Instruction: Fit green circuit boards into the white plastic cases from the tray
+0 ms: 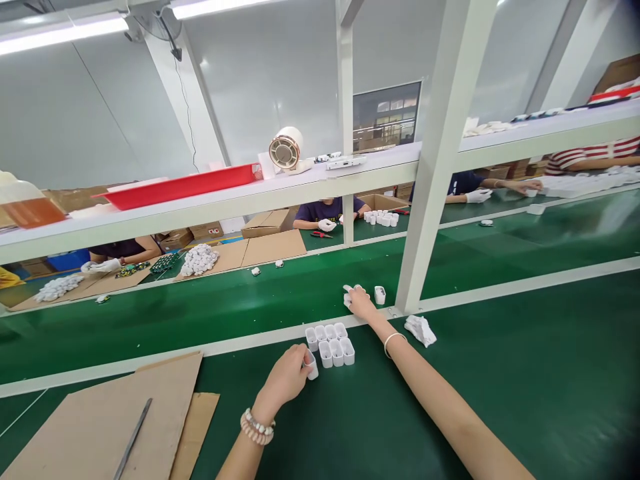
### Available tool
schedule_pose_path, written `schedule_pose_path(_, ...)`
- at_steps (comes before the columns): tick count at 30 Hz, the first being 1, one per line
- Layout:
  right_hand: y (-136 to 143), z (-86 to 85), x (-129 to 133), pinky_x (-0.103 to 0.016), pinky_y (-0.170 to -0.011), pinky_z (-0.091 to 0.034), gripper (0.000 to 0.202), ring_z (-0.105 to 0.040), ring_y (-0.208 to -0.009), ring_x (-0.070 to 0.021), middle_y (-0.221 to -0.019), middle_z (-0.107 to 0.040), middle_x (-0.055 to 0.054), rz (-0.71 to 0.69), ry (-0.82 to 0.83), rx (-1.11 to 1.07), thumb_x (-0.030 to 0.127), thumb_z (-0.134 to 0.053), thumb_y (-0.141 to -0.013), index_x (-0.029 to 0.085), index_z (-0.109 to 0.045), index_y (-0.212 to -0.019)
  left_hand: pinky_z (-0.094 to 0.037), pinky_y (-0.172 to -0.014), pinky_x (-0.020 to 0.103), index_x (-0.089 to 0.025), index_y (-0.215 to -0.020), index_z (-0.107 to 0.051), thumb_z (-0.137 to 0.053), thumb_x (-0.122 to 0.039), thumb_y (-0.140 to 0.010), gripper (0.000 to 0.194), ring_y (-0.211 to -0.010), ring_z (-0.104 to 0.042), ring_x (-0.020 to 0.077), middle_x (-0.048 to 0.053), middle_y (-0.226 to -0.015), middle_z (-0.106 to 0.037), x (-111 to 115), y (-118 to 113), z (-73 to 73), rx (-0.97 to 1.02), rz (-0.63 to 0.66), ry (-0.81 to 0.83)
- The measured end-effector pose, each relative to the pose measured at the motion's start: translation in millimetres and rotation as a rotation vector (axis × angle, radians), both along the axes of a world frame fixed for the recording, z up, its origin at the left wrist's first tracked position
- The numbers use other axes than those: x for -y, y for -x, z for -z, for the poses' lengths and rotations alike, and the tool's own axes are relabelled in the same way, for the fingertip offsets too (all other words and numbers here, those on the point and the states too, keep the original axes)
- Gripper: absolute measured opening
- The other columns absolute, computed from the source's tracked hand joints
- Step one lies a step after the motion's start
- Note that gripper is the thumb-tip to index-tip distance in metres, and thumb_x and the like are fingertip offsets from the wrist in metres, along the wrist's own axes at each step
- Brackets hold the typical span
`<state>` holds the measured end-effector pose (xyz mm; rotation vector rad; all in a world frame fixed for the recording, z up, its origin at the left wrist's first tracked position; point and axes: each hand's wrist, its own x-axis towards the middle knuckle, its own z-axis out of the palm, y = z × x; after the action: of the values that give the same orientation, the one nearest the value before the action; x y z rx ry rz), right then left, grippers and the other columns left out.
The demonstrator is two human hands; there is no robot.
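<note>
My left hand [287, 377] is closed around a small white plastic cup-shaped housing [312, 366], with its open end up. Just beyond it, several matching white housings [336, 352] stand in two tight rows on the green table. My right hand [361, 303] reaches over the white divider strip onto the green belt, its fingers bent downward. White shows at those fingertips; whether it is finger covers or held pieces is unclear. Close to its right stands another white housing [380, 295], apart from the hand, with something dark inside.
A white post [433, 160] rises right of my right hand, below a shelf carrying a red tray [185, 187] and small fan [286, 150]. A crumpled white cloth [421, 330] lies near my forearm. Cardboard [110, 413] with a metal blade [134, 437] lies left. Co-workers sit opposite.
</note>
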<state>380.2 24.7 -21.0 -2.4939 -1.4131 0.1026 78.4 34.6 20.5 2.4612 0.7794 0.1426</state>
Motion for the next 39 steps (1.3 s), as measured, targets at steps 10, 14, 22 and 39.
schedule_pose_path(10,-26.5,-8.9,19.4,-0.041,-0.085,-0.052,0.031,-0.061,-0.101,-0.0212,-0.120,-0.059,-0.008,-0.083,-0.049,-0.385,0.034,-0.057,-0.092,0.017,-0.058,-0.118,-0.046,-0.090,0.034,-0.022,-0.091,-0.042,-0.051,-0.037,-0.090,0.017,-0.097,-0.057,0.0176,0.003,-0.101,-0.057,6.7,25.4,-57.7,0.448,-0.070,0.183)
schedule_pose_path(14,-19.6,-14.0,22.5,-0.042,-0.085,-0.052,0.032,-0.060,-0.101,-0.0210,-0.119,-0.059,-0.008,-0.065,-0.196,-0.514,0.033,-0.058,-0.092,0.016,-0.057,-0.118,-0.049,-0.092,0.034,-0.023,-0.098,-0.040,-0.057,-0.035,-0.087,0.024,-0.101,-0.060,0.0167,0.003,-0.107,-0.056,17.1,35.5,-75.4,0.646,-0.107,0.273)
schedule_pose_path(22,36.7,-78.0,17.7,-0.027,-0.060,-0.049,0.064,-0.061,-0.076,-0.0147,-0.101,-0.065,-0.008,-0.270,-0.625,-0.903,0.041,-0.074,-0.074,0.016,-0.047,-0.126,-0.047,-0.095,0.036,-0.026,-0.118,-0.044,-0.060,-0.026,-0.085,0.037,-0.108,-0.057,0.0208,0.007,-0.121,-0.054,42.0,58.6,-97.9,0.637,-0.082,-0.084)
schedule_pose_path(39,164.7,-148.6,132.9,-0.032,-0.076,-0.054,0.041,-0.062,-0.082,-0.0157,-0.101,-0.067,-0.005,-0.797,-0.642,-0.943,0.026,-0.069,-0.083,0.026,-0.058,-0.122,-0.047,-0.096,0.033,-0.029,-0.124,-0.045,-0.058,-0.015,-0.085,0.043,-0.115,-0.055,0.0208,0.005,-0.123,-0.057,47.1,74.9,-109.8,0.582,0.049,-0.412)
